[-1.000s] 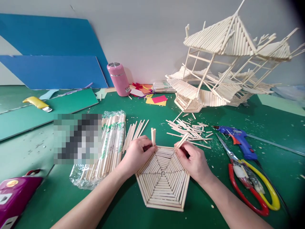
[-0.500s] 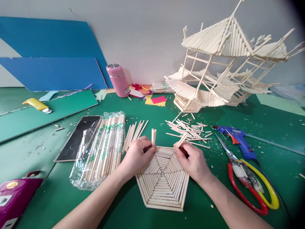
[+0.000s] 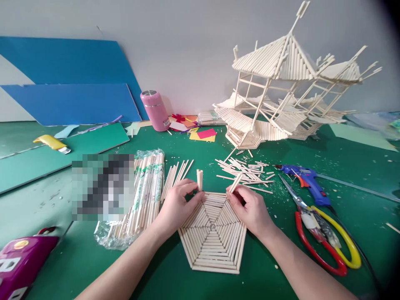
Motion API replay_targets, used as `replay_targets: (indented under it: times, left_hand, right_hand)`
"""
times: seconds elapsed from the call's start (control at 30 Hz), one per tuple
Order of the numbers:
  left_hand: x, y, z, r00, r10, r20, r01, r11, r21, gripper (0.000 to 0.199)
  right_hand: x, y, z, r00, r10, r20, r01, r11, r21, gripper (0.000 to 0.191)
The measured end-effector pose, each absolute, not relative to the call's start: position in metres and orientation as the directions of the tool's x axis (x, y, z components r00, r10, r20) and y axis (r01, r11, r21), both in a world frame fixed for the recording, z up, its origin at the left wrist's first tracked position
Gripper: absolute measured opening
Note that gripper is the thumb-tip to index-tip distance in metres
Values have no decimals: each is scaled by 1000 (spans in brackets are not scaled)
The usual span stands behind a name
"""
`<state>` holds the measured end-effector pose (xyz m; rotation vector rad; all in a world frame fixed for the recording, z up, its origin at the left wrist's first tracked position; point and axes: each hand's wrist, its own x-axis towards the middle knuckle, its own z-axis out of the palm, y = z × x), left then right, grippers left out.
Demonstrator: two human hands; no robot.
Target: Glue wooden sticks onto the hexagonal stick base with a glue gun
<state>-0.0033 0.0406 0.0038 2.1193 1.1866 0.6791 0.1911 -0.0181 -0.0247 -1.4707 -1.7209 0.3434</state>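
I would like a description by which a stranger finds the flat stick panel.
On the green table, find the left hand and right hand. The flat stick panel is between them; unlike the loose sticks behind it, its sticks form nested rings with a six-sided outline.

No readable text, the green print on the stick packet too blurry

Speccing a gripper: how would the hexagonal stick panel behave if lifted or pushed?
The stick panel would probably stay fairly stiff, its sticks set closely in concentric rings. It is likely light, since the sticks look thin and wooden. Pushed, it should slide rather than roll, as it looks flat against the green table.
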Motion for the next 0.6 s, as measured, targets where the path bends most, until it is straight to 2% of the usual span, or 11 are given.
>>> replay_targets:
  times: [0.2, 0.6]
  left_hand:
    - [0, 42, 2, 488, 854, 180, 536, -456, 710, 22]
    - [-2, 44, 1, 542, 826, 156, 544, -486, 684, 26]
  right_hand:
    - [190, -18, -25, 20, 916, 401, 688, 278, -670, 11]
    - [189, -18, -24, 12, 910, 414, 693, 291, -659, 11]
